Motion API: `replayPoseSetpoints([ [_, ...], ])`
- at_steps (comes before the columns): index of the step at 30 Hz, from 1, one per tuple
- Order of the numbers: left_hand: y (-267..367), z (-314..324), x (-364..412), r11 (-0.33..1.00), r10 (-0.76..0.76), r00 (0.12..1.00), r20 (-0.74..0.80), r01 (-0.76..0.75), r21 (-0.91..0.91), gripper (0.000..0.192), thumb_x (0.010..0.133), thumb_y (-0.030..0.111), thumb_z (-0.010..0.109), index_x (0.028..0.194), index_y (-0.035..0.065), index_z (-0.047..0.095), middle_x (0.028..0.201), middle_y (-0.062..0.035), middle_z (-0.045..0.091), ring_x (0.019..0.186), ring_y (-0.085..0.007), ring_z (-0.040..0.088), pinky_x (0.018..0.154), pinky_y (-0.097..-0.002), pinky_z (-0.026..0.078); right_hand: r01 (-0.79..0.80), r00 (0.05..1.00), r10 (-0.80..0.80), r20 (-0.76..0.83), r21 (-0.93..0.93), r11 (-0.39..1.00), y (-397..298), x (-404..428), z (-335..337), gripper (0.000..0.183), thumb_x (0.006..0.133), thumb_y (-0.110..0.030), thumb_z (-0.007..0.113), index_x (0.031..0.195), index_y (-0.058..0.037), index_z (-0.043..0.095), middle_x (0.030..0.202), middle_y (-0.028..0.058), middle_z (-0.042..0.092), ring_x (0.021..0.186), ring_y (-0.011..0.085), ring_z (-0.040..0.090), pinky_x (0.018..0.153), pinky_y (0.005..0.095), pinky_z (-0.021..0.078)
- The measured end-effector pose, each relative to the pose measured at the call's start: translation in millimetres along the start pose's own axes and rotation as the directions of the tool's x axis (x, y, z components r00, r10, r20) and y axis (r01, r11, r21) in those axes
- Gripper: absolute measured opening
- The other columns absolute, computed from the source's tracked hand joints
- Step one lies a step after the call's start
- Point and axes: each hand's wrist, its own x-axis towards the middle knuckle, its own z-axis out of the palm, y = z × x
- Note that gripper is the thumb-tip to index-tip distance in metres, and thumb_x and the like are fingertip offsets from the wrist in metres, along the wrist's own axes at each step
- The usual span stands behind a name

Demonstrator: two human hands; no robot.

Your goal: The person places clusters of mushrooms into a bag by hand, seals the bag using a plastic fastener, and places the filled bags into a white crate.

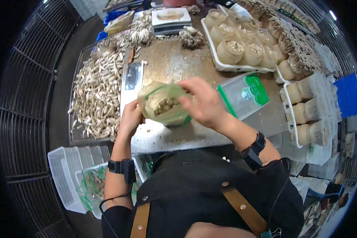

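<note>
My left hand (130, 118) grips the left side of a translucent green plastic bag (175, 120) above the metal tabletop. The bag's mouth faces up, and clustered brownish mushrooms (166, 106) show inside. At its right rim is my right hand (203, 102), blurred, with thumb and fingers spread around the edge; whether they pinch the plastic cannot be seen. Right of that hand, a flat clear bag with green printing (236, 92) lies on the table. Beyond my left hand, a broad metal blade (134, 76) with a wooden handle (131, 55) lies flat.
Loose mushrooms (96, 98) are heaped at left. A scale (171, 19) and a mushroom clump (191, 37) stand at the back. White crates (212, 58) hold cultivation bottles (230, 50) at right. Another person's gloved hand (241, 13) is at the far right. Plastic bins (68, 178) sit lower left.
</note>
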Motion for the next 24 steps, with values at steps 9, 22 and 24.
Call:
replayPoseSetpoints([
  [9, -59.8, 10.4, 8.9, 0.937, 0.252, 0.952, 0.172, -0.284, 0.203, 0.091, 0.068, 0.016, 0.071, 0.144, 0.0090, 0.021, 0.143, -0.0182, 0.034, 0.132, -0.0297, 0.034, 0.108, -0.0392, 0.034, 0.480, 0.840, -0.395, 0.372, -0.168, 0.861, -49.9, 88.4, -31.9, 0.009, 0.070, -0.002, 0.058, 0.077, -0.0054, 0.061, 0.070, 0.0132, 0.061, 0.068, 0.0324, 0.063, 0.062, 0.0414, 0.0512],
  [22, -139.0, -48.7, -175.9, 0.450, 0.051, 0.870, -0.491, -0.459, -0.766, 0.022, 0.098, 0.019, 0.050, 0.108, 0.0049, 0.063, 0.117, -0.0120, 0.064, 0.103, -0.0263, 0.061, 0.088, -0.0381, 0.050, 0.322, 0.617, 0.262, 0.742, -0.542, 0.776, 70.7, -14.9, 107.6, 0.055, 0.086, -0.003, 0.057, 0.138, -0.0135, 0.042, 0.114, 0.0268, 0.060, 0.090, 0.0389, 0.063, 0.079, 0.0429, 0.0512],
  [24, -152.4, -82.2, -249.7, 0.254, 0.017, 0.793, -0.609, -0.592, -0.765, 0.023, 0.099, 0.019, 0.046, 0.107, 0.0036, 0.061, 0.124, -0.0163, 0.061, 0.111, -0.0310, 0.059, 0.093, -0.0452, 0.050, 0.222, 0.471, 0.463, 0.750, -0.609, 0.761, 111.3, -53.0, 141.8, 0.075, 0.086, -0.005, 0.054, 0.152, -0.0269, 0.025, 0.119, 0.0292, 0.057, 0.092, 0.0416, 0.062, 0.077, 0.0454, 0.0498],
])
